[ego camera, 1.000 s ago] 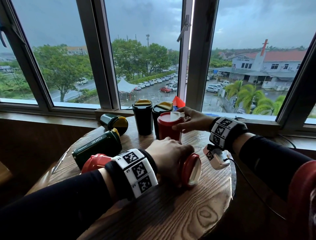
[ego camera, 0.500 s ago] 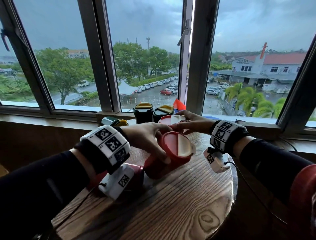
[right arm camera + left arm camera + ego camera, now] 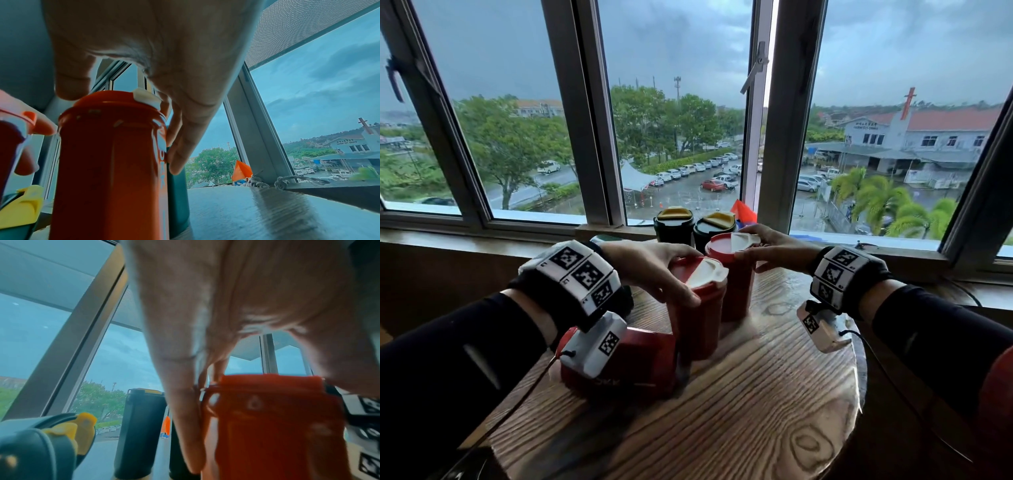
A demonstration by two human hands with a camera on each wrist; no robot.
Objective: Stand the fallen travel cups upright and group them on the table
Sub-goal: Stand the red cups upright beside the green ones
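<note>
The left hand [image 3: 654, 270] grips an upright red travel cup [image 3: 698, 308] by its lid; the right hand [image 3: 774, 250] grips another [image 3: 732, 277] just behind. A fallen red cup [image 3: 640, 363] lies crosswise beneath the left wrist, nearest that hand.

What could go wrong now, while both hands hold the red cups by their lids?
The left hand grips the near red cup only at its lid; if that cup shifts, it may knock the far red cup under the right hand. The left wrist camera hangs just above the fallen red cup and might roll it along the table.
</note>
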